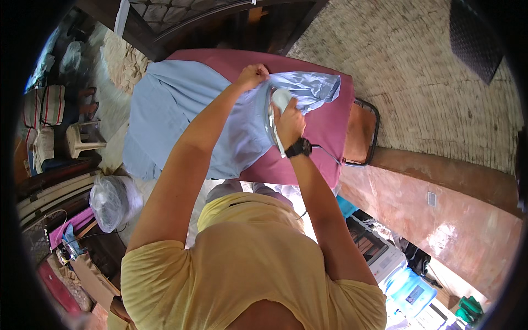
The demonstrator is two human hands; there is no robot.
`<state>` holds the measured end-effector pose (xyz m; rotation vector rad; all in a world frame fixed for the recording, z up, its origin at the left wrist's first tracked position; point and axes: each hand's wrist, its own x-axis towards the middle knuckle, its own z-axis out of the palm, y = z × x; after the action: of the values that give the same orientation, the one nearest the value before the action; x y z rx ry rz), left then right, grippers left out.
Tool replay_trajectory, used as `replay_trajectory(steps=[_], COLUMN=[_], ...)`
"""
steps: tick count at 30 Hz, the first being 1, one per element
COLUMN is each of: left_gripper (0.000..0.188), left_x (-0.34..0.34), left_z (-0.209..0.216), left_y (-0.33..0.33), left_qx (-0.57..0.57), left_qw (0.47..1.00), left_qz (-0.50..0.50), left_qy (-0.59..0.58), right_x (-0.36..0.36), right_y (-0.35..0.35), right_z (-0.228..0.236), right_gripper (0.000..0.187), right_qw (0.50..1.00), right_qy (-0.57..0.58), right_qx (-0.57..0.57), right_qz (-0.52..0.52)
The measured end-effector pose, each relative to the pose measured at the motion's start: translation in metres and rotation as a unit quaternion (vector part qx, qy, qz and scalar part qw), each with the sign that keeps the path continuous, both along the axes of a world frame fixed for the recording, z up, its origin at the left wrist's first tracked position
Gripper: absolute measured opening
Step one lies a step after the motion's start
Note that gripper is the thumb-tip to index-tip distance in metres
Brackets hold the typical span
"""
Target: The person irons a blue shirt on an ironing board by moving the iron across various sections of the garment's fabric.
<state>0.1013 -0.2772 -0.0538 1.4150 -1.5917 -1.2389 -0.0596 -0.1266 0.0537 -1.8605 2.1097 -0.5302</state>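
Observation:
A light blue garment (192, 110), which looks like a shirt, lies spread over an ironing board with a maroon cover (322, 148). Its narrower, sleeve-like part reaches right and is still wrinkled near the end. My right hand (290, 122) is closed round the handle of a white clothes iron (281, 98), which rests on the cloth where that part begins. A dark watch is on my right wrist, and a cord trails beside it. At the far edge of the cloth, left of the iron, my left hand (253, 76) pinches the fabric with its fingers together.
Beyond the board's right end is a black metal frame (377, 135). Dark metal grillwork (220, 27) stands along the far side. To the left are a plastic-wrapped bundle (114, 202) and a cream plastic chair (82, 140). A blue water jug (410, 291) stands at lower right.

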Motion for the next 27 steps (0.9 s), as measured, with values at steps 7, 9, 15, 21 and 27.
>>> replay_trajectory(steps=[7, 9, 15, 21, 27], left_gripper=[0.019, 0.029, 0.027, 0.022, 0.022], left_x=[0.066, 0.077, 0.074, 0.077, 0.103], left_z=[0.024, 0.035, 0.048, 0.036, 0.025], left_y=[0.008, 0.022, 0.046, 0.044, 0.033], left_qx=[-0.058, -0.038, -0.074, -0.07, -0.078], left_qw=[0.941, 0.926, 0.905, 0.922, 0.95], left_qz=[-0.104, -0.133, -0.137, -0.101, -0.125], left_qy=[-0.318, -0.352, -0.397, -0.366, -0.275], right_x=[0.001, 0.005, -0.028, -0.042, 0.023], right_y=[-0.046, -0.049, -0.015, 0.013, -0.035], right_z=[0.004, 0.004, 0.006, 0.001, 0.006], right_gripper=[0.054, 0.056, 0.058, 0.058, 0.054], right_qw=[0.995, 0.998, 0.981, 0.946, 0.986], right_qy=[0.059, 0.02, -0.011, -0.026, -0.024], right_qx=[0.0, -0.004, 0.025, 0.01, 0.0], right_qz=[0.076, 0.055, 0.194, 0.322, 0.168])
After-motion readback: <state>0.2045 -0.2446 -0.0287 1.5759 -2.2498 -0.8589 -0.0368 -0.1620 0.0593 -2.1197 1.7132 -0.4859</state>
